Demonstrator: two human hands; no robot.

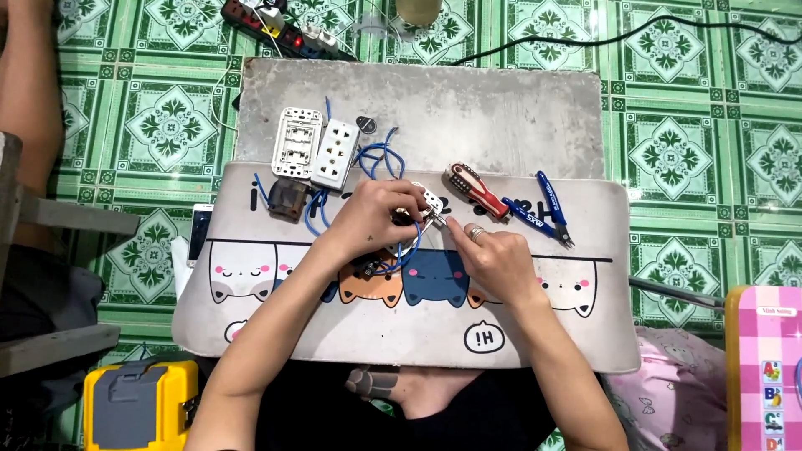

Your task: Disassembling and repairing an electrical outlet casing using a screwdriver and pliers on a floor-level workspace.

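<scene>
Head camera looks straight down at a small white square electrical part with metal fittings (pixel 424 203), pinched between both hands near the middle of the worktop. The left hand (pixel 373 213) is curled around it from the left, fingers closed on its edge and on the thin blue insulated wire (pixel 406 255) that loops down from it toward the near edge. The right hand (pixel 489 250), wearing a silver ring, comes in from the right with thumb and forefinger pressed together at the part's right side (whether they grip a screw or a wire end is too small to tell).

A pale rubbery mat printed with cartoon cats (pixel 276 309) covers the near half of the worktop, and the hands work above it. Just right of the part lies a red-and-white-handled screwdriver (pixel 474 190), and beyond it, toward the right edge, a pair of blue-handled cutting pliers (pixel 547 210). Left of the part, where the mat meets the bare grey worktop (pixel 501 108), sit a white rectangular switch plate (pixel 296 143) and a white rectangular socket module (pixel 336 154) side by side, with a dark brownish plastic block (pixel 289 199) just in front of them and more blue wire tangled about.

A yellow and grey plastic case (pixel 140 405) stands on the green patterned floor tiles (pixel 702 150) off the near left corner.
</scene>
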